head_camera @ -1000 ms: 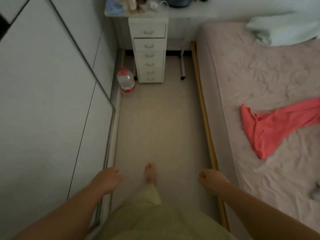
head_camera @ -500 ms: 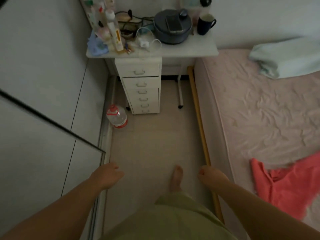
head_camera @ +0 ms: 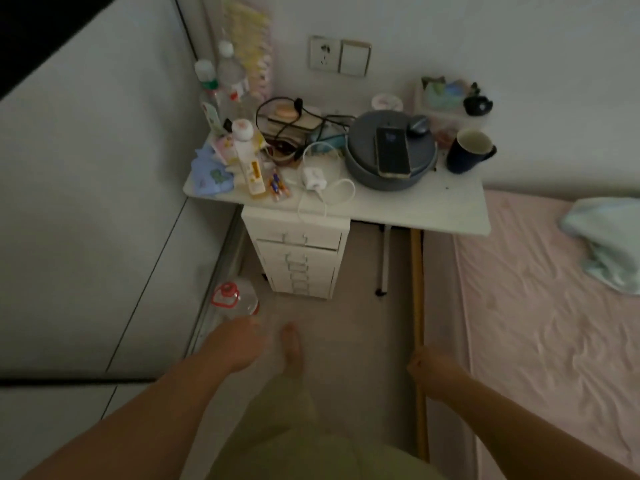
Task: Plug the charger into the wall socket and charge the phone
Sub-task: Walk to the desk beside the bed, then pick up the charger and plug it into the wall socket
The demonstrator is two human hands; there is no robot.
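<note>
A white charger (head_camera: 313,177) with a looped white cable lies near the front edge of the white desk (head_camera: 433,209). The dark phone (head_camera: 392,151) rests face up on a round grey lidded pot. The wall socket (head_camera: 323,53) is on the wall above the desk, beside a light switch. My left hand (head_camera: 237,344) and my right hand (head_camera: 434,370) hang low over the floor, well short of the desk. Both hold nothing; the fingers are loosely curled.
The desk is crowded with bottles (head_camera: 227,77), black cables, a dark mug (head_camera: 468,151) and small items. A white drawer unit (head_camera: 299,261) stands under it, a water jug (head_camera: 235,299) on the floor to its left. A pink bed (head_camera: 540,306) fills the right, a wardrobe the left.
The view has tilted up and moved closer to the desk; the wall socket and whole desktop have come into sight. My hands have stayed low at my sides.
</note>
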